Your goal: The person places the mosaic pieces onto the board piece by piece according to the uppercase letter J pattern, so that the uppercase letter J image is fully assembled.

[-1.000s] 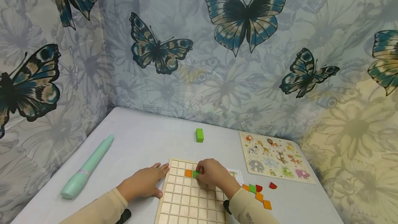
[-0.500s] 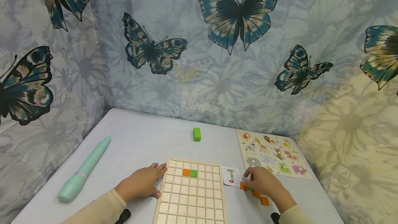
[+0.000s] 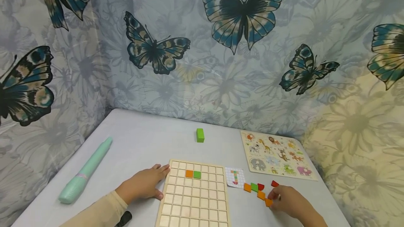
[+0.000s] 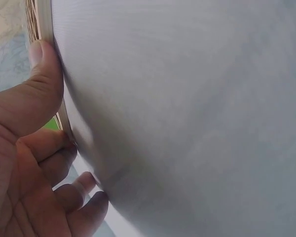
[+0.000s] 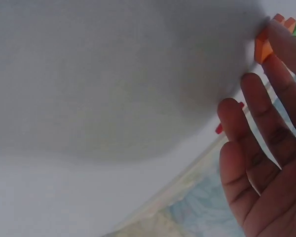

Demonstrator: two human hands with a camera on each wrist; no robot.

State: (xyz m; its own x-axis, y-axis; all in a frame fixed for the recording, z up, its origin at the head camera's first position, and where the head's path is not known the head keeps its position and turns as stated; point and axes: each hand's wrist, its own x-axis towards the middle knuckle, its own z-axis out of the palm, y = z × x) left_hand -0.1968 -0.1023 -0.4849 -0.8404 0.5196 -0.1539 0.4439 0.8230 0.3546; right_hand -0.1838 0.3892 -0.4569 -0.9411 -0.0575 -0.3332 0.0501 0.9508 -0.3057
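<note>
A wooden grid board (image 3: pixel 192 201) lies in front of me, with an orange tile (image 3: pixel 189 173) and a green tile (image 3: pixel 197 174) side by side in its cells. My left hand (image 3: pixel 143 183) rests against the board's left edge, thumb and fingertips touching its side in the left wrist view. At the right, my right hand (image 3: pixel 293 200) pinches the nearest loose orange square tile (image 5: pixel 262 47) between thumb and index finger, its other fingers extended. Beside it lie other orange tiles (image 3: pixel 261 195), a green tile (image 3: pixel 254 187) and two red rounded pieces (image 3: pixel 275 184).
A small printed pattern card (image 3: pixel 235 177) touches the board's right side. Behind it lies an animal puzzle board (image 3: pixel 277 155). A green block (image 3: pixel 200 135) stands at the back, and a mint-green tapered object (image 3: pixel 85 172) lies at the left.
My right hand has left the green tile on the board and moved right, past the card, to the nearest loose orange tile. The left hand has stayed at the board's edge.
</note>
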